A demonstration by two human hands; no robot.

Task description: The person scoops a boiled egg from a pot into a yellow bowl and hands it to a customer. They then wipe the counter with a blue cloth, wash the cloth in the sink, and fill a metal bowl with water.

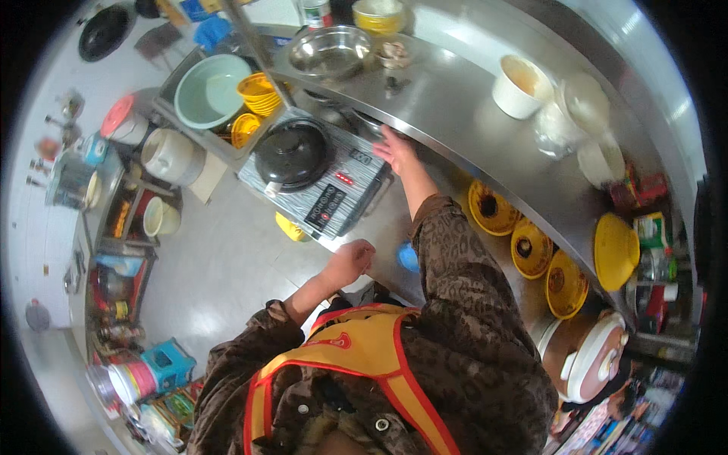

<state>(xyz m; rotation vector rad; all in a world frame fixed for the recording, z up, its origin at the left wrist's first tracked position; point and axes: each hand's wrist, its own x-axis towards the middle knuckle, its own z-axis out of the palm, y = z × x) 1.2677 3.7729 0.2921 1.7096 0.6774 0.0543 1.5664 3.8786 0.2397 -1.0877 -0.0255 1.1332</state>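
Observation:
My right hand (394,150) reaches out with its fingers apart, at the far right corner of an electric cooktop (364,170) and near the edge of the steel shelf; nothing shows in it. A dark round lidded pot (293,151) sits on the cooktop, whose red display is lit. My left hand (351,262) is held in front of my body, just off the cooktop's near edge, its fingers curled; whether it holds anything is hidden. Dark round metal items (367,122) lie partly hidden under the shelf, beyond my right hand.
A steel shelf (449,96) carries a metal basin (331,51) and white tubs (520,85). Several yellow bowls (532,248) stand beneath it. A sink at the upper left holds a pale green basin (211,91) and stacked yellow bowls (259,94). A rice cooker (586,358) stands at the lower right.

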